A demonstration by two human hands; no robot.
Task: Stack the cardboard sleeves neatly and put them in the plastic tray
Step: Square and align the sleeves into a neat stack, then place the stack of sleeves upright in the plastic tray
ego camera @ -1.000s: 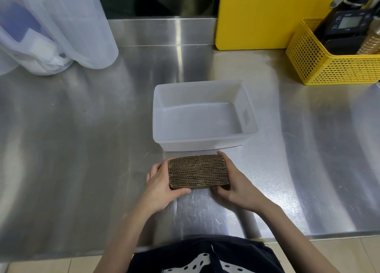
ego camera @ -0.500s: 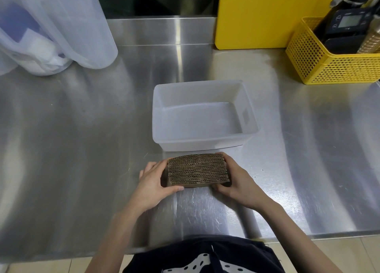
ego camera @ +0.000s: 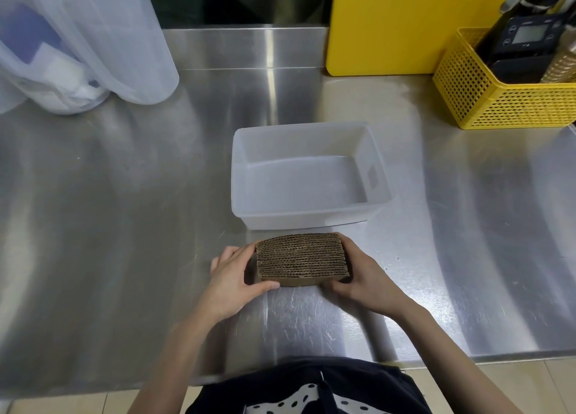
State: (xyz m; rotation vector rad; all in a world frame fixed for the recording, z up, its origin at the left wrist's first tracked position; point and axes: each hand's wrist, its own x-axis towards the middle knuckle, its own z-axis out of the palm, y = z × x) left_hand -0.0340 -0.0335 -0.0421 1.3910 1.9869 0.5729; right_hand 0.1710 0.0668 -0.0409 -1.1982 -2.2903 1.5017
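A squared-up stack of brown cardboard sleeves (ego camera: 300, 261) stands on edge on the steel counter, its corrugated edges facing up. My left hand (ego camera: 235, 276) clasps its left end and my right hand (ego camera: 363, 276) clasps its right end. Just beyond the stack sits the translucent white plastic tray (ego camera: 307, 214), with nothing inside it. The stack's far edge is a short gap from the tray's near wall.
A yellow perforated basket (ego camera: 511, 105) with a black device and bottles stands at the back right. A yellow board (ego camera: 405, 24) leans at the back. Clear plastic bags (ego camera: 78, 42) occupy the back left. The counter's front edge (ego camera: 467, 359) runs near my body.
The stack has shifted slightly away from me, toward the tray. My left hand slid outward, then settled again on the stack's left end; both hands keep hold.
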